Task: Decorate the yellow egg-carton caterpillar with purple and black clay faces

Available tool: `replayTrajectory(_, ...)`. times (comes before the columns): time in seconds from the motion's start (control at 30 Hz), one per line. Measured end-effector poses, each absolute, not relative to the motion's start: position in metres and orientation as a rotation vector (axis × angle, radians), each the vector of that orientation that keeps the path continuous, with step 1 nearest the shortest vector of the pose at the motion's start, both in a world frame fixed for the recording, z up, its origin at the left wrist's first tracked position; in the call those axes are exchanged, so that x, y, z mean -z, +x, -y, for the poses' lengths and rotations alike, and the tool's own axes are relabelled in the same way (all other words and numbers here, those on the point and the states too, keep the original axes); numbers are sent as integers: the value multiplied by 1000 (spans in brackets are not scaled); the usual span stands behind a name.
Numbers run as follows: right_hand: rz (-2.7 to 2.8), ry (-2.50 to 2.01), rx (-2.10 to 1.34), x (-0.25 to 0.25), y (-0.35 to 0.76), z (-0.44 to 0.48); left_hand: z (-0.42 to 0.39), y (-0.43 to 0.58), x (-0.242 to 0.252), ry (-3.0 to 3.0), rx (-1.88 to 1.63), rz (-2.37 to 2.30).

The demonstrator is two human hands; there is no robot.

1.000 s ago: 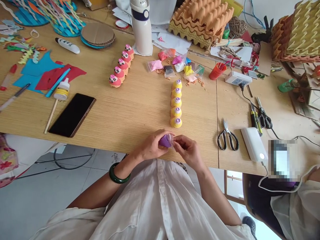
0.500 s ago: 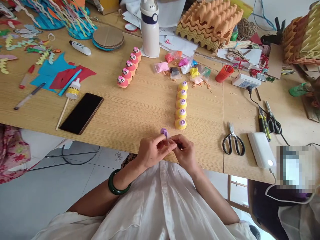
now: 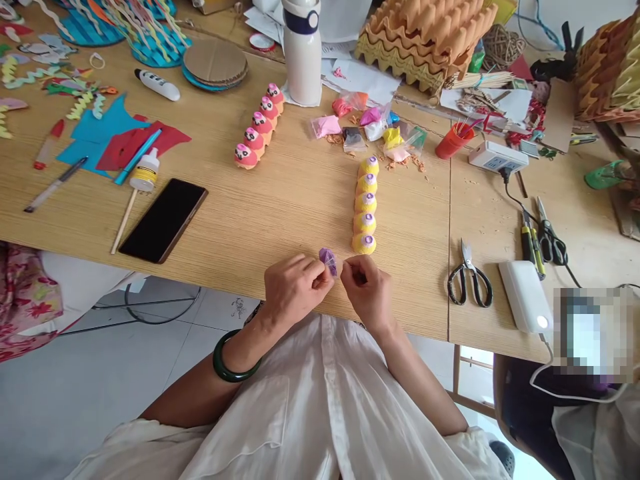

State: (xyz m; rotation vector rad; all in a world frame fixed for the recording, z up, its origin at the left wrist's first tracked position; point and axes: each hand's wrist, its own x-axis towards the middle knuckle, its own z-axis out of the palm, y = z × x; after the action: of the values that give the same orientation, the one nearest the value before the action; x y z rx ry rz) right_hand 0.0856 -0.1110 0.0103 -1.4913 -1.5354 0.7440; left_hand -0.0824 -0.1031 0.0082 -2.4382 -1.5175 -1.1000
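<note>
My left hand pinches a small clear bag of purple clay at the near edge of the wooden table. A green bangle sits on that wrist. My right hand is closed just right of the bag, fingertips pinched together; whatever they grip is too small to make out. Right behind my hands lies a row of yellow clay domes with purple tops. Farther back on the left lies a row of pink and orange clay domes.
A black phone, glue bottle and pens lie at left. Scissors, a white power bank and tools lie at right. Clay packets, a white bottle and egg trays stand behind. Another person sits at right.
The purple clay bag has tilted in my left fingers and my right hand has drawn slightly apart from it. The view has shifted a little.
</note>
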Motion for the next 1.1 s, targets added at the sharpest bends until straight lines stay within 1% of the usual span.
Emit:
replayTrajectory(0.1, 1434, -1412, -973, -14, 84, 108, 100, -87, -10, -2469, 1179, 1552)
replayTrajectory(0.2, 1324, -1359, -1129, -16, 84, 105, 94, -92, -3, -2762, 1355, 1441)
replayTrajectory(0.3, 1224, -1336, -1217, -16, 86, 104, 90, -94, 10, -3048, 1408, 1382)
replayTrajectory(0.43, 1202, -1305, -1323, -15, 87, 105, 88, -87, 23, -2979, 1540, 1509)
replayTrajectory(0.63, 1390, -1452, -998, -18, 96, 102, 87, -81, 25, -2859, 1458, 1568)
replayTrajectory(0.83, 1429, -1360, -1040, -15, 102, 102, 89, -81, 30, -2870, 1314, 1625)
replayTrajectory(1.0, 1576, -1364, -790, -21, 108, 111, 90, -79, 29, -2846, 1326, 1576)
replayTrajectory(1.1, 1692, -1444, -778, -23, 112, 112, 90, -78, 29, -2845, 1265, 1577)
